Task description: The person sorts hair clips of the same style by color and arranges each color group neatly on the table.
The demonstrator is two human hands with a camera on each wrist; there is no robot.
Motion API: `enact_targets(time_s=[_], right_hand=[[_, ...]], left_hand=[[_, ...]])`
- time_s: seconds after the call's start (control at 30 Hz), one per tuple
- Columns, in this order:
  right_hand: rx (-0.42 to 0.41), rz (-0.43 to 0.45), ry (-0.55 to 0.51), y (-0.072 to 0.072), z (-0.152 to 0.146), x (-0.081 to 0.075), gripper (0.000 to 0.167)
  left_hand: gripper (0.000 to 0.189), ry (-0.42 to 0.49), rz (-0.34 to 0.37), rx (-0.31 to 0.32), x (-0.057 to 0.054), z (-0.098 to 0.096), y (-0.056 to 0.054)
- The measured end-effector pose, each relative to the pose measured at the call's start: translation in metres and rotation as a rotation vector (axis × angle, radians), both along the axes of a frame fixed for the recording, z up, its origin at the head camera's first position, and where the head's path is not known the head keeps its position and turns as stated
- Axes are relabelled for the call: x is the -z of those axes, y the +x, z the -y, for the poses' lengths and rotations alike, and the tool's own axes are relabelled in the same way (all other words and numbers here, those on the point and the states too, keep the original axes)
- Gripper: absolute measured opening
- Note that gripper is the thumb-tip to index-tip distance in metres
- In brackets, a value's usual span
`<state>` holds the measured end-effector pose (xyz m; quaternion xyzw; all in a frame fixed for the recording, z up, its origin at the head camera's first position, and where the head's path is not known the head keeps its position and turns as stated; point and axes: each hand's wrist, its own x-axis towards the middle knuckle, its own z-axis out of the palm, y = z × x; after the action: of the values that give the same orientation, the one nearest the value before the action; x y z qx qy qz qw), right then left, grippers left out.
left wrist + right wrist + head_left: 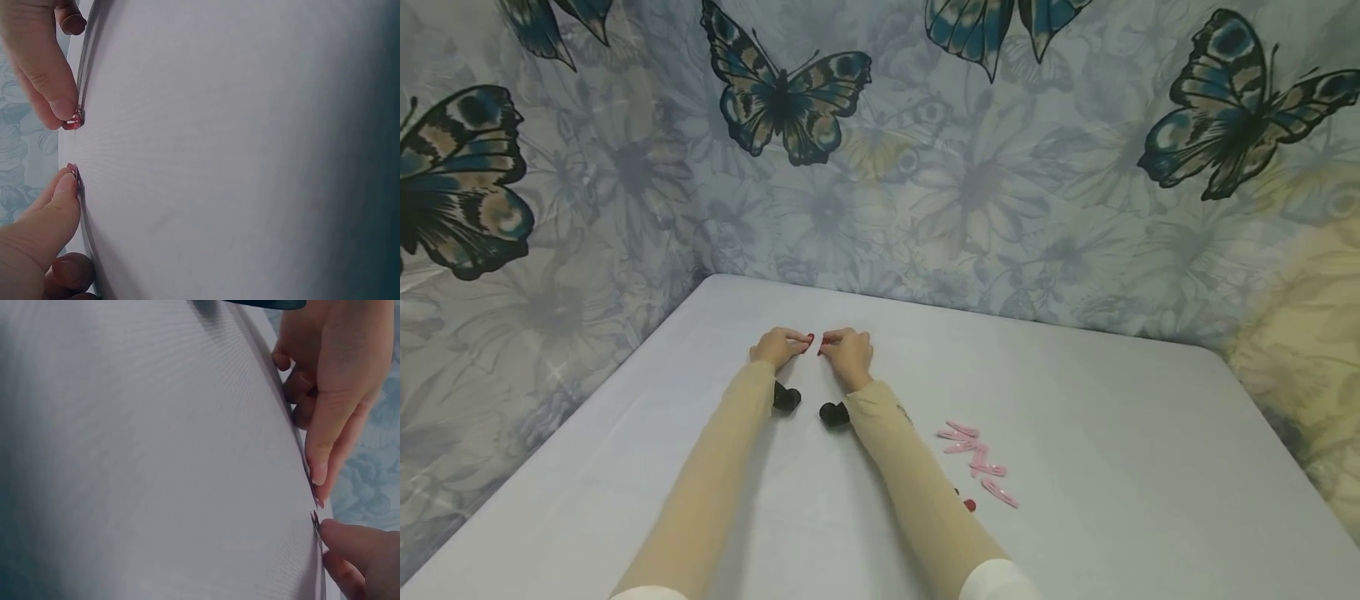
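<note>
At the far part of the white table (1075,400), my left hand (778,346) pinches a small red hair clip (809,339) between thumb and fingertips. Facing it across a narrow gap, my right hand (849,357) pinches another red hair clip (822,342). Seen from the left wrist, the right hand's clip (74,121) shows a slot in its red body, while the left hand's clip (72,170) is mostly covered by the thumb. The right wrist view has both clips nearly tip to tip, close over the tabletop.
Several pink hair clips (988,470) lie scattered to the right of the right forearm. A red piece (970,505) lies beside that sleeve, partly hidden. Dark wrist cameras (833,415) hang under both wrists. A butterfly-patterned wall (880,225) borders the table's back and left.
</note>
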<state>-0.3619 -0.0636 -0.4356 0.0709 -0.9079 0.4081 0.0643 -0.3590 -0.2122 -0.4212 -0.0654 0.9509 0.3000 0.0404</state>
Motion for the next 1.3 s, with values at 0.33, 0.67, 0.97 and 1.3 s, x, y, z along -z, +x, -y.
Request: enact_targets(time_s=[0.33, 0.67, 0.97, 1.3], right_hand=[[0.036, 0.027, -0.049, 0.0, 0.001, 0.001, 0.035], [-0.004, 0.095, -0.17, 0.005, -0.011, -0.014, 0.036], [-0.136, -0.002, -0.223, 0.007, -0.042, -0.055, 0.034], [-0.139, -0.043, -0.296, 0.039, -0.095, -0.077, 0.037]], left_hand=[[0.032, 0.006, -0.023, -0.002, 0.004, 0.001, -0.001], [0.031, 0.0, -0.003, 0.0, 0.004, -0.002, -0.003], [0.032, -0.017, 0.03, -0.015, -0.005, -0.004, -0.002], [0.033, 0.005, 0.032, 0.034, -0.009, -0.002, 0.004]])
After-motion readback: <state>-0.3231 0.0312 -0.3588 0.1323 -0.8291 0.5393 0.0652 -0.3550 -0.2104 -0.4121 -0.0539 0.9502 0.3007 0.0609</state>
